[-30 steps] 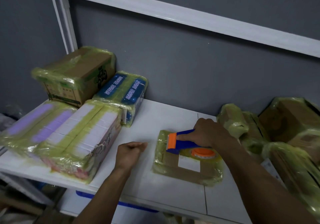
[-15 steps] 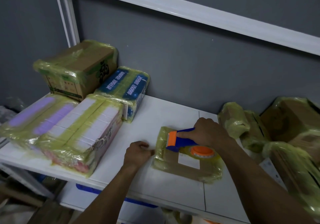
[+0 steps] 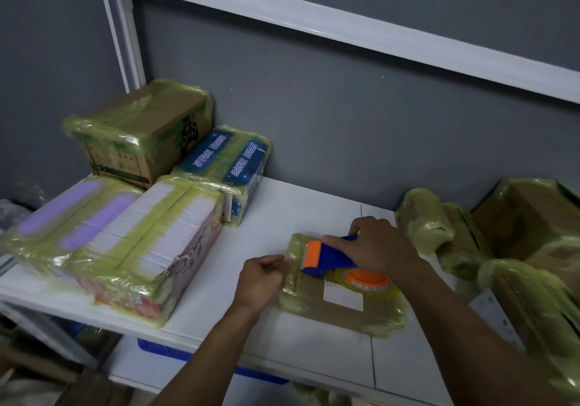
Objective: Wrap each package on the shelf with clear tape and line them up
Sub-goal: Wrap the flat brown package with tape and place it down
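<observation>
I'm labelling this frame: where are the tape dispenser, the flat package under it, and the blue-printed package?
tape dispenser (image 3: 326, 257): head view, its blue body.
flat package (image 3: 339, 315): head view, brown cardboard below its white label.
blue-printed package (image 3: 219, 154): head view, its top face.

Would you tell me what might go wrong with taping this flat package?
The left hand touches only the left edge of the flat package, so pulling the tape dispenser in the right hand may drag or lift it. The dispenser's orange front sits close to those fingers, which its cutter might nick.
</observation>
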Tool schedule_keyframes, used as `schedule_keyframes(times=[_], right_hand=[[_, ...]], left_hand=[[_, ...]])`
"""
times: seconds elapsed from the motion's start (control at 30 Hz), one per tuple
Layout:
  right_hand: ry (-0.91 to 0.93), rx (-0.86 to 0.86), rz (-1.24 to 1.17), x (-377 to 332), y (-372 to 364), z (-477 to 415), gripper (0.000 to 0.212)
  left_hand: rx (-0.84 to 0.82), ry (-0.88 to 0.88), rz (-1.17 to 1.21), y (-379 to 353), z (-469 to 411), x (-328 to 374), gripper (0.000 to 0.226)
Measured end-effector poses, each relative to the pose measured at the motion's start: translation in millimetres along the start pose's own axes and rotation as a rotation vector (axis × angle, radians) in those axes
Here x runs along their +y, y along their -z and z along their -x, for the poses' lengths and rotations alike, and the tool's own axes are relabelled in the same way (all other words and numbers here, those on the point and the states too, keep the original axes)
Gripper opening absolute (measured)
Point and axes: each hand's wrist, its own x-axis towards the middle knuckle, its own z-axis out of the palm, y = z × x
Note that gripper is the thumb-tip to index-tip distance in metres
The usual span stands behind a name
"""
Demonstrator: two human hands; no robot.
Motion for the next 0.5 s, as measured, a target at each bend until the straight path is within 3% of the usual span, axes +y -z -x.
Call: schedule_keyframes(times=[0.07,0.17,0.33,0.5], right_hand=[[0.008,-0.009,-0.014,0.1,-0.9,-0.7,0.074],[0.012,-0.119,-0.073,0.6,1.3,-5.5,0.059],[0.059,-0.390,-0.426,-9.3,13.8,-11.3,0.019],[0.233,-0.244,-0.626,-28.5,9.5,-6.8,0.011]], left_hand=[[-0.014,-0.023,-0.030,-4.1,-0.6,-0.8,0.014],[0.024,-0.055,-0.069,-5.3,-1.3,1.1,0.021],[0.085,-0.075,-0.125,23.1,-10.2,2.0,0.023],[0.140,-0.214,-0.253,54.2,-22.1,6.8,0.026]])
